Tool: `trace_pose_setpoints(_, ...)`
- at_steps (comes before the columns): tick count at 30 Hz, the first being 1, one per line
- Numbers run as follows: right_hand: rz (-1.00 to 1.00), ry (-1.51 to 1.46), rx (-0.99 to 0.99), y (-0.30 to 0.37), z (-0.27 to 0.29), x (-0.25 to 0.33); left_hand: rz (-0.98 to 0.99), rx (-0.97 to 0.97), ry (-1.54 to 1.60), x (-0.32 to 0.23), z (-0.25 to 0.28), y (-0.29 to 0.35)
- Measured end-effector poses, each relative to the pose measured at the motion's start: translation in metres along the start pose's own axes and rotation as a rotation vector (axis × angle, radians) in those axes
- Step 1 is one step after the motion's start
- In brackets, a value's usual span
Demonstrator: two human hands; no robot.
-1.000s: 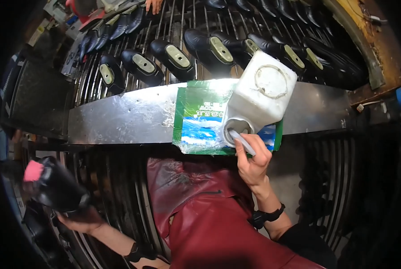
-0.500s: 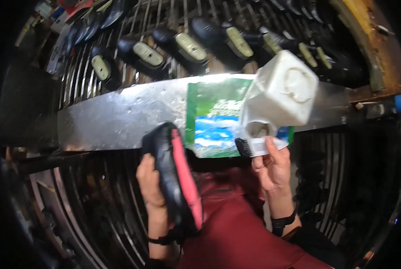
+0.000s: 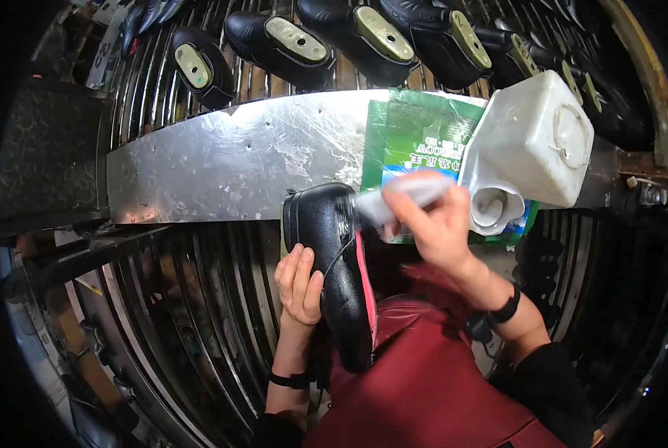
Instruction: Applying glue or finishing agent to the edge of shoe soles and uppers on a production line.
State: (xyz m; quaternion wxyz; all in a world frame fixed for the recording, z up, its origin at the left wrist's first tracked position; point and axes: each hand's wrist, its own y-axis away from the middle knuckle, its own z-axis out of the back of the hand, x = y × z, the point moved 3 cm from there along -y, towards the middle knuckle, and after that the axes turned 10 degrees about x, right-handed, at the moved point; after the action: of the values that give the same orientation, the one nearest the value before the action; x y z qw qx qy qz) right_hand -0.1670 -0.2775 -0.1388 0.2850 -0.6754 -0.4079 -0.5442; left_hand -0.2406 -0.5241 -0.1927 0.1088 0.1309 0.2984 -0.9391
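My left hand [image 3: 299, 287] is wrapped round the side of a black leather shoe [image 3: 332, 280], held upright with its heel end toward the metal ledge. A pink band [image 3: 365, 287] runs along its sole side, facing right. In my right hand [image 3: 440, 228] is a brush [image 3: 375, 210] with a pale handle, smeared by motion. Its bristle end meets the shoe's right edge near the heel. Just right of this hand stands a white plastic jug [image 3: 532, 138] with a round open mouth [image 3: 491, 207], with something whitish inside.
The jug rests on a green and blue plastic sheet [image 3: 424, 127] over a metal ledge [image 3: 237, 160]. Beyond it, several black shoes on lasts [image 3: 274, 48] lie across a rack of metal rods. A dark red apron [image 3: 416, 373] covers my lap.
My right hand has brought the brush from the jug's mouth leftward to the shoe. The shoe has turned in my left hand, showing more of its black upper and less pink.
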Motion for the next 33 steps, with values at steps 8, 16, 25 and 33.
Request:
trace_pose_setpoints(8,-0.136,-0.165,-0.02,-0.012,0.005,-0.003,0.006,-0.045,0.019,0.002,0.0,-0.002)
trace_pose_setpoints(16,0.251,0.275,0.408,0.094,-0.007,0.05,0.003,-0.059,-0.031,-0.001,-0.001,-0.01)
trace_pose_setpoints(25,0.481,0.339,0.725,0.176,-0.01,0.06,0.009,-0.053,-0.041,-0.007,0.002,-0.022)
trace_pose_setpoints(33,0.167,0.169,0.334,0.126,0.005,0.079,0.071,-0.007,-0.054,-0.025,0.014,-0.046)
